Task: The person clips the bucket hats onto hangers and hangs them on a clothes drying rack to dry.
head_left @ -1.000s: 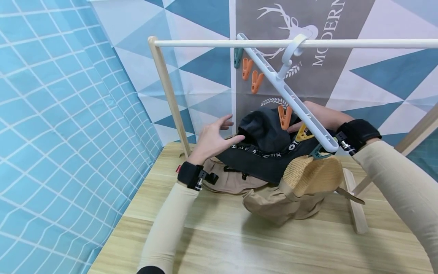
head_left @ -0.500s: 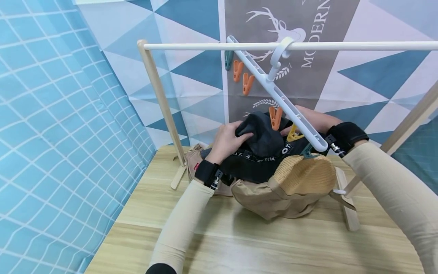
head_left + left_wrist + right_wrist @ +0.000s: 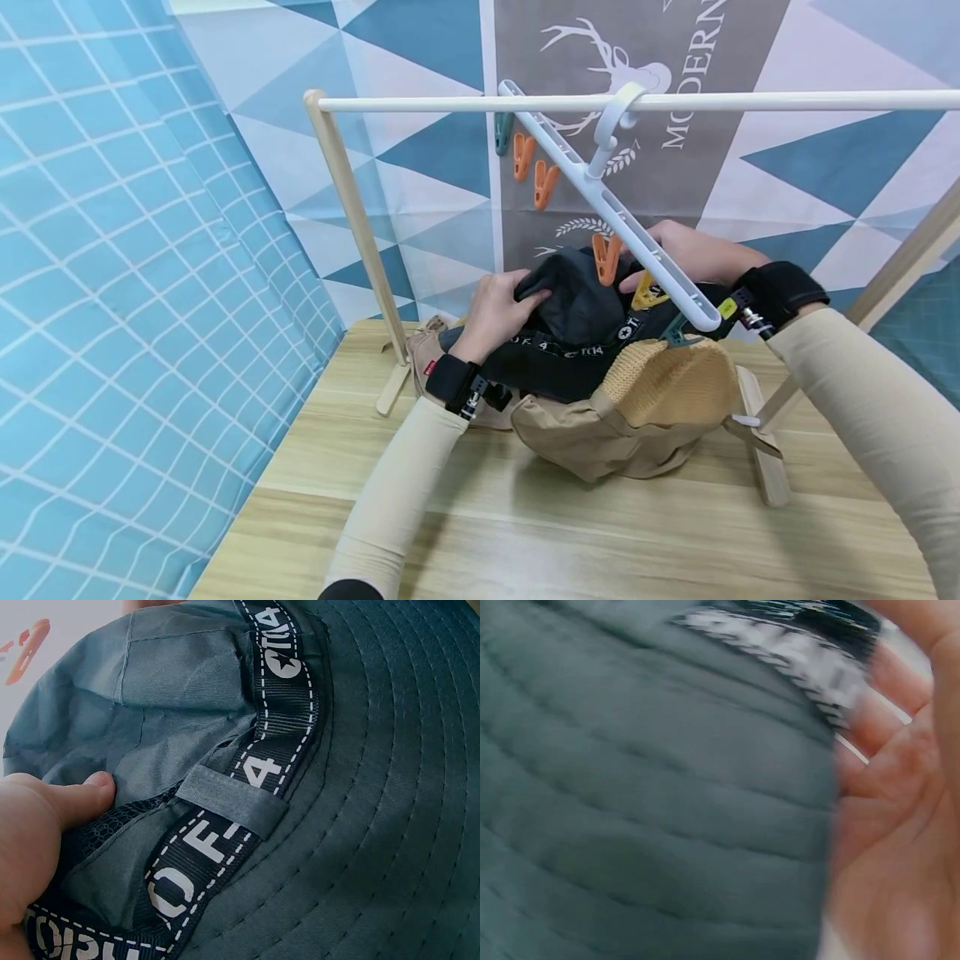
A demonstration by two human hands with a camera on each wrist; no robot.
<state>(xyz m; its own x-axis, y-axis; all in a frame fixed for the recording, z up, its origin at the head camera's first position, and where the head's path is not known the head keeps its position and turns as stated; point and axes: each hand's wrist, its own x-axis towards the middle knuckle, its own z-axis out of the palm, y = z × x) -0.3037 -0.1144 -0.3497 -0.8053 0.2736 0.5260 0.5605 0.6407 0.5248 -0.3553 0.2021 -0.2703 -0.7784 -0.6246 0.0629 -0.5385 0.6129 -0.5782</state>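
Observation:
A dark bucket hat (image 3: 573, 300) with a lettered ribbon band sits in the middle of the head view, under a pale blue clip hanger (image 3: 615, 200). My left hand (image 3: 491, 310) pinches the left side of its crown; the left wrist view shows that thumb (image 3: 90, 795) against the fabric. Behind the hanger's near arm, my right hand (image 3: 693, 252) grips the hat's right side. Its fingers are behind the brim (image 3: 667, 810) in the blurred right wrist view. A yellow clip (image 3: 647, 293) and an orange clip (image 3: 606, 258) hang close to the right thumb.
A white rod (image 3: 450, 104) on wooden legs carries the hanger. A teal clip (image 3: 678, 333) is at the straw-coloured part of a tan hat (image 3: 592, 442). More orange clips hang farther back. Beige headwear with a red tag (image 3: 430, 367) lies at left on the wooden table (image 3: 525, 542).
My left hand has moved right from beside the dark hat, where its fingers were spread, and now pinches the crown. The right hand has shifted slightly over the last half second. The head view has shifted a little.

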